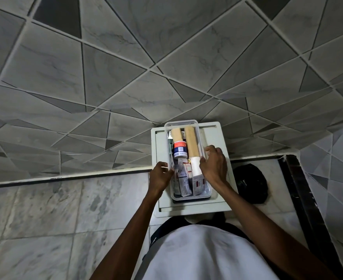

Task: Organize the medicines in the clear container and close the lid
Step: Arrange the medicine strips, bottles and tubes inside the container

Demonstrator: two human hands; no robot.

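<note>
Grey geometric wall tiles rise behind a marble floor where a white stool-like surface (217, 138) stands against the wall. On it sits the clear container (188, 196), packed with 2 tan rolls (191, 142), a white bottle (179, 149) and blister packs (183, 178). The left hand (160, 175) curls around the container's left wall; the right hand (214, 165) cups its right rim, fingers bent. No lid is visible. Best to steady both walls and press loose packs flat before lidding.
</note>
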